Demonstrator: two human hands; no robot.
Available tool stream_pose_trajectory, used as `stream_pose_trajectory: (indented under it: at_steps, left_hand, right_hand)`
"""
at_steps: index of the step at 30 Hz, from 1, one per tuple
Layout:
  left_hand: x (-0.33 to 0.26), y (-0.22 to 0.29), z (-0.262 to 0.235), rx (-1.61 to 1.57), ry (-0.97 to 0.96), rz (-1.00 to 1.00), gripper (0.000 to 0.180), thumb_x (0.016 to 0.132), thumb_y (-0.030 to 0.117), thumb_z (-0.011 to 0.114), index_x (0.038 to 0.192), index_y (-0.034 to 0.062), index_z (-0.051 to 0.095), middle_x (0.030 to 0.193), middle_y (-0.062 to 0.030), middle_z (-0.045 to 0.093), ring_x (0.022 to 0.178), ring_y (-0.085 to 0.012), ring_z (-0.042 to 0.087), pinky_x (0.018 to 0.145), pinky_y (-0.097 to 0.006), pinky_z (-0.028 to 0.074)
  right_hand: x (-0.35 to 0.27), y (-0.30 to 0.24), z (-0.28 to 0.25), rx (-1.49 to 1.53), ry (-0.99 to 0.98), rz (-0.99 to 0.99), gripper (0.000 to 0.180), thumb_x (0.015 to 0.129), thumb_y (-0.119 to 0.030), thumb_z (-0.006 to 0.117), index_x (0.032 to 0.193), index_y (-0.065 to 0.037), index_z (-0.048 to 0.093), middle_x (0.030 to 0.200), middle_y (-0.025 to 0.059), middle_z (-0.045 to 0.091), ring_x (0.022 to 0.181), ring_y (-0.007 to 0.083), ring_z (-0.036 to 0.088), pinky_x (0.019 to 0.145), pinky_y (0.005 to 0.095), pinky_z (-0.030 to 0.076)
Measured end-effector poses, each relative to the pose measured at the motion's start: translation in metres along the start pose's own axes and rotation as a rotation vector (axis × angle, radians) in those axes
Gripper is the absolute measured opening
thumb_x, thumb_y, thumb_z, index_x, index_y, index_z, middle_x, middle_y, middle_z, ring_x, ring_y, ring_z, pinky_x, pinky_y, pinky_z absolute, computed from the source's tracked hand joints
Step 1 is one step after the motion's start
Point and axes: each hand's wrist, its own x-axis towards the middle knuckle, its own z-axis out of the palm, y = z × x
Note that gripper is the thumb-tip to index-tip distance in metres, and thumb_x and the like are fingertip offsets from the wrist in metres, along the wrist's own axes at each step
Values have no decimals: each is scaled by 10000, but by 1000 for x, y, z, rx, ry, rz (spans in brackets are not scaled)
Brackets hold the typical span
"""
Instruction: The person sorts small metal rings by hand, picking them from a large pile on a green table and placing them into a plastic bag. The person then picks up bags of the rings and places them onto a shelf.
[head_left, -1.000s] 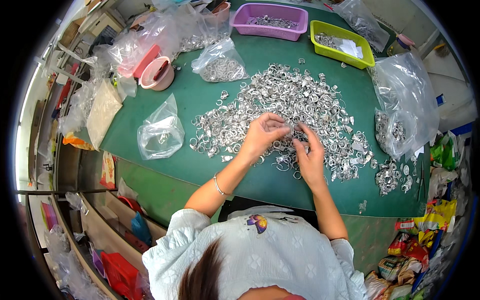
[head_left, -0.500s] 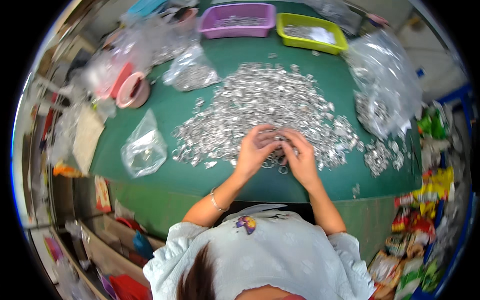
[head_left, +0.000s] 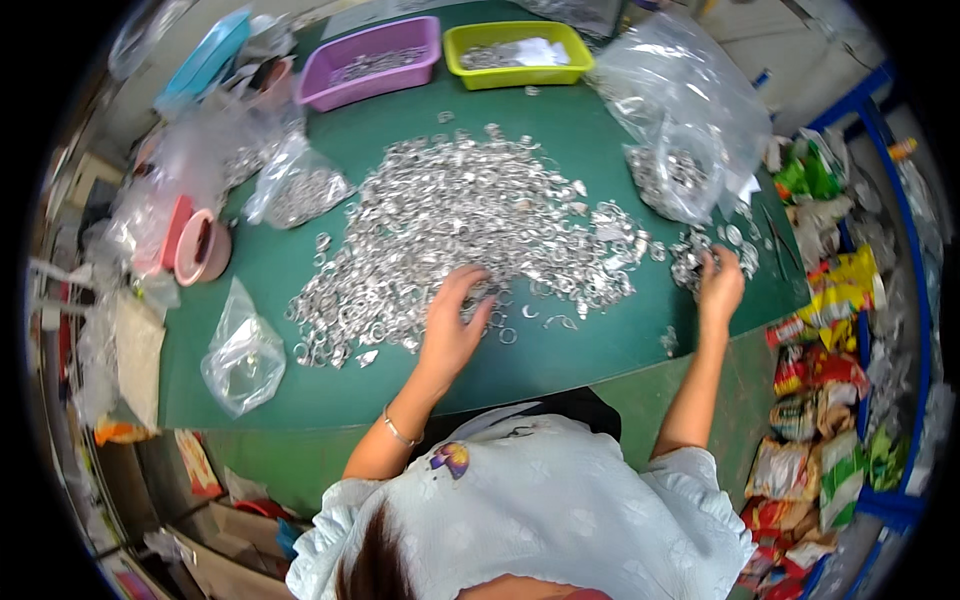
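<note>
- On the left edge of the green table (head_left: 600,350) I see a crumpled clear bag (head_left: 243,358), lying flat and well apart from either hand.
- Farther left and back sits a pink tape roll (head_left: 203,245), with another clear bag of metal bits (head_left: 297,185) just right of it.
- The big pile of metal rings (head_left: 470,220) covers the middle of the table: small, shiny, silver loops, heaped loosely and thinning to single pieces at the near edge.
- My left hand (head_left: 453,320) lies palm down at the near edge of that pile, fingers spread and slightly curled, their tips touching loose rings; it grips nothing that I can make out. A thin bracelet (head_left: 397,430) circles the wrist.
- At the far side stand a purple tray (head_left: 372,62) and, right of it, a yellow-green tray (head_left: 517,52), both holding metal pieces.
- My right hand (head_left: 720,285) reaches out to the right, arm extended, fingertips drawn together over a small cluster of rings (head_left: 700,250); whether they pinch one I cannot tell.
- Just beyond it slumps a large clear bag (head_left: 680,130), partly filled with rings.
</note>
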Motion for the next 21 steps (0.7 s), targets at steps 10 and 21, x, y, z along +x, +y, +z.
stream_pose_trajectory:
  at_steps: [10, 21]
  left_hand:
    - [59, -51, -16, 533, 72, 50, 515, 838, 283, 603, 1278, 80, 430, 1380, -176, 338, 1260, -406, 311, 1020, -526, 272]
    - [32, -65, -26, 679, -74, 81, 407, 791, 106, 574, 1187, 68, 490, 1185, -159, 480, 1067, -317, 503, 941, -458, 384]
  right_hand:
    - [-6, -76, 7, 548, -201, -87, 210, 912, -128, 485, 1021, -2, 613, 642, 107, 571, 562, 141, 525, 550, 301, 426]
    - [-18, -126, 17, 1024, -785, 55, 181, 845, -51, 582, 1021, -18, 607, 711, -35, 468, 552, 47, 393, 499, 199, 310]
